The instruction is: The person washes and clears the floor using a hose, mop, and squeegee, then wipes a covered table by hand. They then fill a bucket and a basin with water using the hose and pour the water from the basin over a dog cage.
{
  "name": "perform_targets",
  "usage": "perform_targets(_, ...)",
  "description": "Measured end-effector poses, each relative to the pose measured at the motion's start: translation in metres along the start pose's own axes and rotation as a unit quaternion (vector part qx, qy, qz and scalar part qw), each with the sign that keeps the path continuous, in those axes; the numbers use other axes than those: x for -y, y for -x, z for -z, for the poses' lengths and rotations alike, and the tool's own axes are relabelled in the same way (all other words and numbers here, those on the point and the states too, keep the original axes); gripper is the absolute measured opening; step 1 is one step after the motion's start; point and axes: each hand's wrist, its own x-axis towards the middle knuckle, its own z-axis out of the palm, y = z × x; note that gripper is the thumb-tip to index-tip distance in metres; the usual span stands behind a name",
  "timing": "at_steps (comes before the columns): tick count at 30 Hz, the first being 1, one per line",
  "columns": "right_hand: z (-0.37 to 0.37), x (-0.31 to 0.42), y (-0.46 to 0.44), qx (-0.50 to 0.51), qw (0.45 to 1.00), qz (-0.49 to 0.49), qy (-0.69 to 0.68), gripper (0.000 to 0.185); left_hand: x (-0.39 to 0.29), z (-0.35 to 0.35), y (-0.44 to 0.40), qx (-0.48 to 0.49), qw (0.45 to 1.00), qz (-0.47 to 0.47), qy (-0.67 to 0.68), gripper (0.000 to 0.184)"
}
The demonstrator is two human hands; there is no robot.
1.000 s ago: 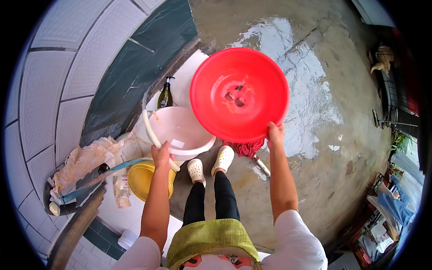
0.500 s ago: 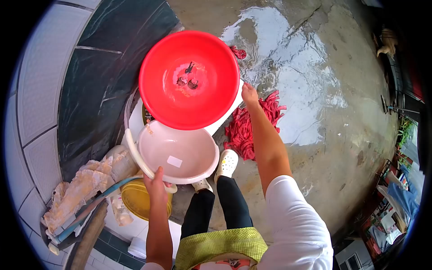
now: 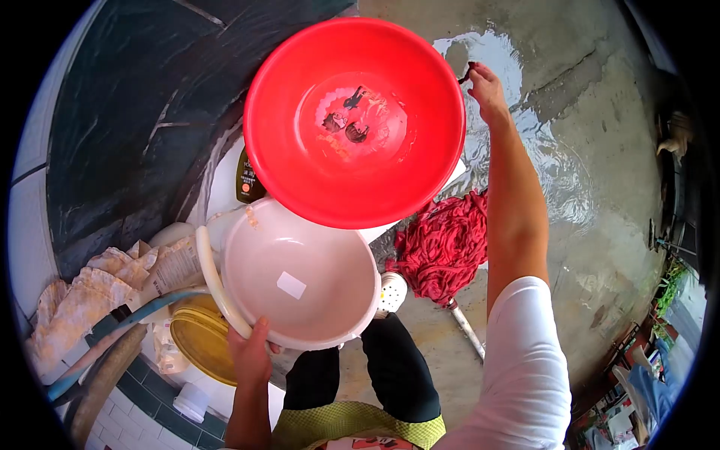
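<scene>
2 hands in view; landmark = red basin [image 3: 405,184]. It's at upper centre, its near rim overlapping the far rim of the pink basin [image 3: 322,304] (can't tell what carries the red one). Pink basin sits below-left of red basin, with 1 white label [image 3: 291,285] inside.

Left hand [image 3: 250,355]: below red basin, past the pink one's rim, fingers closed on the white hose [image 3: 214,281], which curves along that rim. Right hand [image 3: 487,88]: just right of red basin's rim, fingers bent at a small dark thing [image 3: 466,73]; can't tell if clamped on it.

Also around red basin: dark bottle [image 3: 246,184] at lower left, partly hidden; yellow bucket [image 3: 193,337] further down-left; red mop head [image 3: 442,247] at lower right, on the floor [image 3: 592,292].
</scene>
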Motion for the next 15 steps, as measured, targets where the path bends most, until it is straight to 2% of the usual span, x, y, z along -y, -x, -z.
perform_targets(2,-0.004,0.088,0.005,0.067,0.995,0.055,-0.053,0.041,-0.007,0.005,0.01,0.006,1.0,0.018,-0.018,0.027)
perform_targets(4,-0.009,0.146,0.005,0.05,0.981,0.135,0.132,0.043,-0.008,0.01,0.015,0.018,1.0,0.02,-0.007,0.027)
perform_targets(6,-0.007,0.176,0.014,0.098,0.956,0.117,0.25,0.046,-0.01,0.01,0.024,0.027,0.999,0.02,0.007,0.027)
perform_targets(7,-0.013,0.184,0.031,0.048,0.985,0.056,0.158,0.049,-0.013,0.008,0.027,0.052,0.998,0.028,0.02,0.028)
perform_targets(8,-0.012,0.179,0.038,0.0,0.968,0.132,0.215,0.054,-0.018,0.006,0.031,0.075,0.996,0.035,0.031,0.029)
perform_targets(9,-0.011,0.168,0.046,-0.007,0.959,0.18,0.219,0.056,-0.023,0.003,0.037,0.066,0.997,0.041,0.031,0.03)
perform_targets(11,-0.006,0.149,0.082,0.001,0.968,0.124,0.219,0.044,-0.025,0.002,0.046,0.072,0.996,0.042,0.034,0.03)
perform_targets(12,-0.002,0.155,0.121,0.019,0.982,0.069,0.174,0.039,-0.026,0.003,0.051,0.081,0.995,0.043,0.032,0.03)
perform_targets(13,0.002,0.137,0.148,0.05,0.991,-0.006,0.122,0.041,-0.03,0.002,0.056,0.093,0.993,0.041,0.058,0.029)
perform_targets(14,0.005,0.106,0.176,0.041,0.992,-0.064,0.103,0.045,-0.034,0.0,0.059,0.083,0.994,0.044,0.064,0.029)
perform_targets(15,0.008,0.113,0.221,0.061,0.984,-0.119,0.113,0.055,-0.037,0.001,0.061,0.092,0.993,0.056,0.054,0.028)
